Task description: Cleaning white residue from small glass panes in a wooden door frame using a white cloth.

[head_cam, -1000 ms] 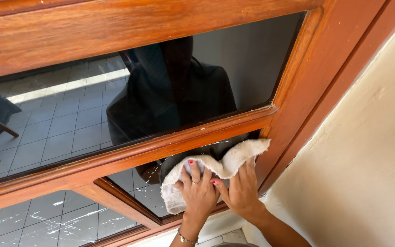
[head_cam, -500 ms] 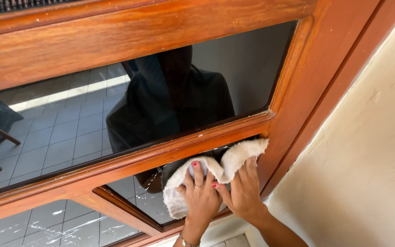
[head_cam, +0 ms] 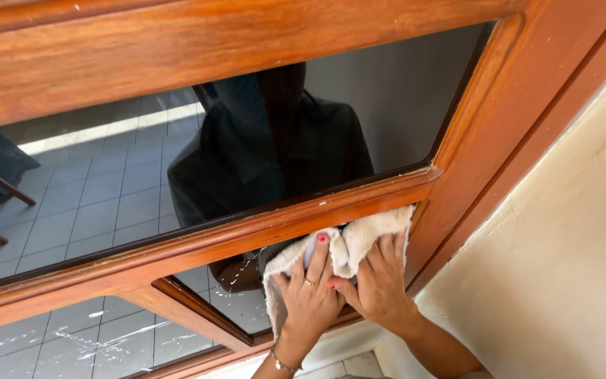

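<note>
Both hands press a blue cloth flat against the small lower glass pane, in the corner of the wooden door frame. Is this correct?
Not quite: the cloth is white, or off-white, not blue. The head view shows this. The rest holds: the left hand and the right hand both press it against the small lower glass pane, in the corner of the wooden door frame.

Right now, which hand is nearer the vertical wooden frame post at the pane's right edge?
Right. The right hand presses the white cotton cloth close beside the vertical wooden frame post; the left hand lies flat on the cloth farther left, toward the pane's middle.
</note>
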